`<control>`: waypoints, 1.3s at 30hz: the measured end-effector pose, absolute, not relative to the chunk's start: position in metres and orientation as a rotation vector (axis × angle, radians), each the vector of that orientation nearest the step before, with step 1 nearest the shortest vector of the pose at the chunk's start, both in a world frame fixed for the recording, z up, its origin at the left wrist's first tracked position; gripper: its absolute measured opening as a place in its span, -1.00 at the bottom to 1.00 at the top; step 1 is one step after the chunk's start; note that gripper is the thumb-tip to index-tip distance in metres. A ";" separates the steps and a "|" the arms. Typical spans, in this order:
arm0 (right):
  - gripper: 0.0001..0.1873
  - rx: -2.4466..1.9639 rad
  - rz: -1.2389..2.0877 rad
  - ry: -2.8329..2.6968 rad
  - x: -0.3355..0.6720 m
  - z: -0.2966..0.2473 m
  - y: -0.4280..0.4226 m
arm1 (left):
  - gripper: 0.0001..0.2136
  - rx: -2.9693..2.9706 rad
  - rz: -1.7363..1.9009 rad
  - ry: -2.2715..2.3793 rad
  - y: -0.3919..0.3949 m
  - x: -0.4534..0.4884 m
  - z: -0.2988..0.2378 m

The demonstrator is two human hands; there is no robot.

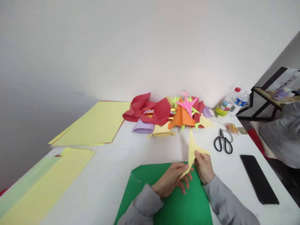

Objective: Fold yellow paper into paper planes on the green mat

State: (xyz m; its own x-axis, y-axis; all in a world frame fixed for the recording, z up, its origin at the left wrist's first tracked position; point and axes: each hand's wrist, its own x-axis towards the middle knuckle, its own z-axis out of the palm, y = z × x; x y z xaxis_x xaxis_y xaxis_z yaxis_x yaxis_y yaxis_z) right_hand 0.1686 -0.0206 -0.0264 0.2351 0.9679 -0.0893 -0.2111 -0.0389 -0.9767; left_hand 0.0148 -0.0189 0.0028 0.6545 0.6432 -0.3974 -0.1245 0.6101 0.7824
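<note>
Left hand (174, 178) pinches the lower tip of a folded yellow paper piece (192, 146), thumb against fingers; right hand (203, 167) pinches its right side. Piece is held above the green sheet's (182, 206) far edge, on the right half of the table (93, 193); the two-point grip probably steadies thin paper. Piece looks matte, pointed, straight-edged. Green sheet: flat, likely a mat. Sharp-creased orange folded plane (181, 119) and curved red paper shapes (162, 111) heaped along the far edge, probably out of the way. Black-handled scissors (221, 137) near the right edge, likely for easy reach.
</note>
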 end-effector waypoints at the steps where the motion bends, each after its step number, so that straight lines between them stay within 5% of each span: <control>1: -0.45 -1.212 1.160 -0.857 0.169 -0.027 -0.021 | -0.55 0.794 0.488 0.729 -0.019 0.014 0.003; 39: -0.42 -1.338 0.984 -0.887 0.174 -0.029 -0.020 | -0.59 1.145 0.570 0.998 -0.022 0.021 0.002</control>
